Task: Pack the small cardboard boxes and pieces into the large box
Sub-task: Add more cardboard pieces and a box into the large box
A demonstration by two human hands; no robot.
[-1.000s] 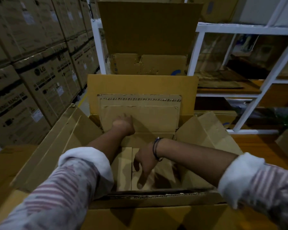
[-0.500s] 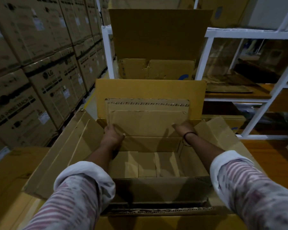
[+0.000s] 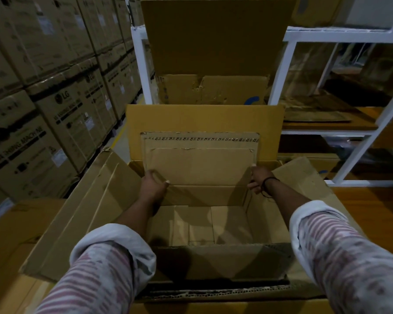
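1. The box (image 3: pixel 89 211) sits open before the person, side flaps splayed out and far flap upright. Stacked cartons (image 3: pixel 32 109) stand to its left and a white rack (image 3: pixel 279 71) to its right.
2. The sheet (image 3: pixel 200 168) stands upright inside the box against the far wall, its ragged top above the rim. It looks light and stiff, though corrugated board like this probably creases if bowed. Holding it at both side edges, low down, should let it slide straight without buckling.
3. Flat pieces (image 3: pixel 197 225) lie side by side on the box floor. They look thin and light, and are probably easiest to lift by an edge.
4. The left hand (image 3: pixel 153 185) grips the sheet's left edge, thumb across the front face.
5. The right hand (image 3: pixel 258 179) grips the right edge, fingers curled round it.
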